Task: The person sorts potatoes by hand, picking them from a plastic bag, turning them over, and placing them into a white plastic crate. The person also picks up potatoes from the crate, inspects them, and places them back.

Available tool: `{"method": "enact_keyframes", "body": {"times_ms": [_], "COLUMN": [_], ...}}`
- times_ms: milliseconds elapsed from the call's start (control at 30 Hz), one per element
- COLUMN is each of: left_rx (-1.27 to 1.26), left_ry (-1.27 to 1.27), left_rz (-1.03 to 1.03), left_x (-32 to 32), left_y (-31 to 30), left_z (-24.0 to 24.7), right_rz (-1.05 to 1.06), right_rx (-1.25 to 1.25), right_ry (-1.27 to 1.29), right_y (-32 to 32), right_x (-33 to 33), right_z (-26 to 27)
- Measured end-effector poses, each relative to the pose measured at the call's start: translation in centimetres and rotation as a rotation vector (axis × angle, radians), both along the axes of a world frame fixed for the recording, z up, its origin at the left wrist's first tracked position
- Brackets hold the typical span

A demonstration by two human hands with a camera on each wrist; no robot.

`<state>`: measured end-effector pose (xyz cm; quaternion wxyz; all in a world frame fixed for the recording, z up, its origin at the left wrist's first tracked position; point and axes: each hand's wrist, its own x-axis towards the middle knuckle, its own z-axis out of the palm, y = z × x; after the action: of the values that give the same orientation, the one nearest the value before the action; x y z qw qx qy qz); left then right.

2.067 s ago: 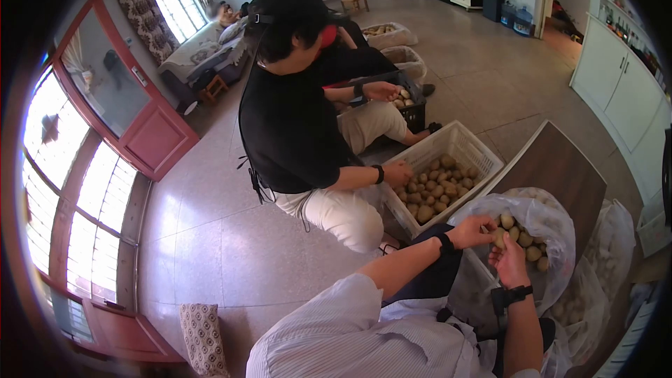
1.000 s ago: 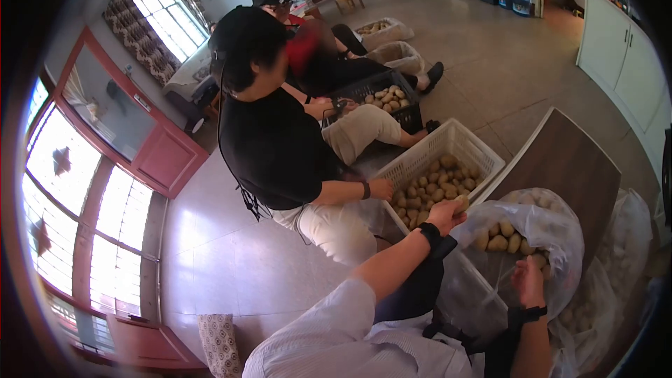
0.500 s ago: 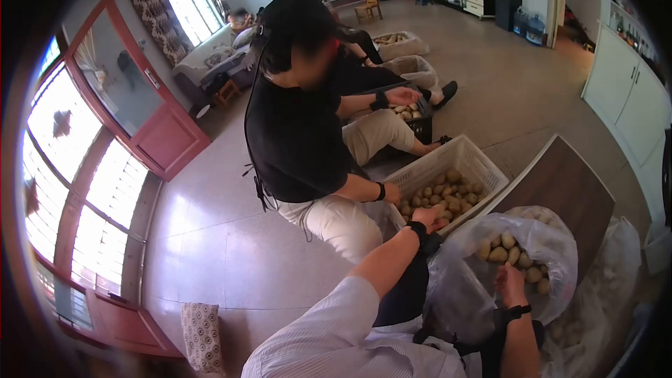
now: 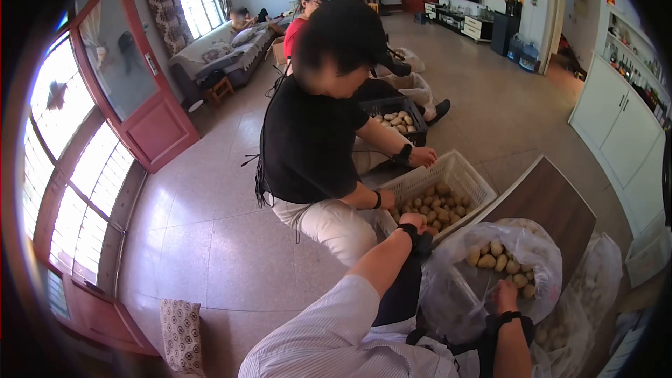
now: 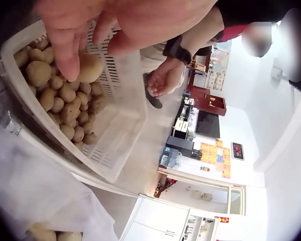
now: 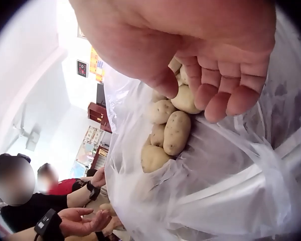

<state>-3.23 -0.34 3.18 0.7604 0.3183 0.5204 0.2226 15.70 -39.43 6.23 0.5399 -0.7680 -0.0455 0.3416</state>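
Observation:
My left hand (image 4: 414,222) is over the near end of a white plastic crate (image 4: 467,168) of potatoes (image 4: 437,206). In the left wrist view its fingers hang spread and loose, and one overlaps a larger potato (image 5: 90,68). My right hand (image 4: 504,297) is at the mouth of a clear plastic bag (image 4: 448,287), near the potatoes (image 4: 500,262) inside. The right wrist view shows its fingers (image 6: 216,106) slightly bent and parted from the thumb, with a potato (image 6: 184,100) behind the thumb tip.
A person in black (image 4: 308,147) sits at the crate's left, one hand (image 4: 423,157) by its far rim. A dark board (image 4: 542,199) lies beyond the bag. More filled bags (image 4: 595,280) stand to the right. A black crate (image 4: 418,133) of potatoes is farther back.
My left hand has carried a potato from the bag to the white crate and its fingers have loosened. The right hand stays by the bag. The seated person's far hand has shifted towards the crate.

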Motion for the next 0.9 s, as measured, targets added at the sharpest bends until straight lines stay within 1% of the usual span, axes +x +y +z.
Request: {"method": "enact_keyframes", "body": {"times_ms": [100, 233, 300, 333, 367, 400, 467, 533, 600, 700, 800, 833, 867, 900], "left_rx": [0.051, 0.128, 0.164, 0.161, 0.031, -0.102, -0.125, -0.143, -0.07, -0.044, -0.071, -0.037, -0.034, -0.057], "left_ry": [-0.029, -0.078, -0.104, -0.108, -0.241, -0.371, -0.358, -0.341, -0.448, -0.419, -0.406, -0.401, -0.406, -0.397], "left_rz": [-0.03, -0.074, -0.092, -0.09, -0.024, 0.043, 0.038, 0.03, -0.111, -0.123, -0.088, -0.1, -0.13, -0.152], "left_x": [0.0, 1.1, 1.5, 1.2, 0.2, -1.0, -0.2, 0.7, 1.3, 2.5, 4.0, 3.7, 4.3, 4.3], "left_y": [1.0, 1.5, 1.4, -1.6, -3.5, -5.0, -6.1, -6.3, -6.4, -7.0, -6.5, -6.5, -5.2, -4.9], "left_z": [-1.3, -2.9, -3.9, -0.8, 3.7, 9.5, 11.5, 12.7, 13.5, 14.9, 13.4, 12.9, 13.6, 12.8], "right_rz": [0.002, 0.016, 0.009, 0.01, 0.009, 0.007, -0.001, -0.011, -0.008, -0.049, -0.011, -0.018, 0.251, 0.21], "right_rx": [-0.022, -0.015, 0.042, 0.039, 0.05, 0.061, 0.031, 0.007, -0.036, -0.066, -0.093, -0.058, -0.011, -0.111], "right_ry": [-0.003, -0.012, 0.022, 0.019, 0.013, 0.008, 0.003, 0.001, -0.064, -0.097, -0.143, -0.139, -0.766, -0.613], "right_y": [0.3, 0.2, -0.2, -0.4, -0.7, -1.1, -1.4, -1.3, -1.6, -1.4, -1.0, -3.3, -1.7, -0.5], "right_x": [-1.3, -1.4, -1.0, -0.4, 0.4, 0.8, 1.3, 1.3, 1.4, 1.9, 0.8, 6.3, 10.4, 5.6], "right_z": [2.0, 2.8, 2.5, 1.9, 1.1, 0.6, 0.7, 1.1, 1.3, 1.3, 4.2, -2.4, -9.3, -1.1]}}
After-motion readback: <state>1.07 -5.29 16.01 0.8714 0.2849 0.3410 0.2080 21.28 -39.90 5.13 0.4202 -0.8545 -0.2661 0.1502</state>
